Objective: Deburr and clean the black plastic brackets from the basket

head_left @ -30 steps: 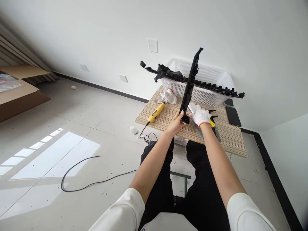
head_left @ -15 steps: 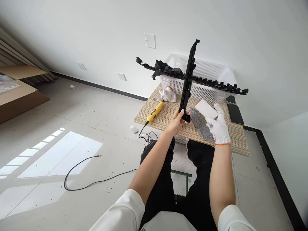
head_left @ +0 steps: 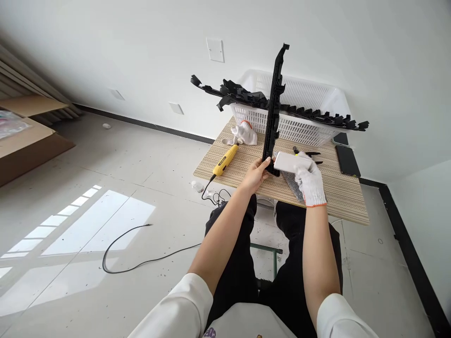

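A long black plastic strip (head_left: 273, 115) stands nearly upright, and my left hand (head_left: 257, 174), bare, is closed round its lower end. My right hand (head_left: 310, 182) wears a white glove with an orange cuff and grips a flat white block (head_left: 289, 162). The block's left end is close beside the strip's foot; whether they touch I cannot tell. Under the block and my gloved hand lies a grey cloth (head_left: 293, 184), partly hidden. Pliers with black handles (head_left: 313, 154) rest on the table behind the block.
On the wooden table (head_left: 347, 199) are a yellow corded tool (head_left: 225, 160), a crumpled white glove (head_left: 247, 133) and a black phone (head_left: 347, 160). Several black strips (head_left: 313, 115) lie across a white basket (head_left: 317, 94) behind. A cable (head_left: 130, 272) runs over the floor.
My right hand has closed on the white block, lifted it and brought it left toward the strip. The pliers now show behind it. My left hand still holds the strip.
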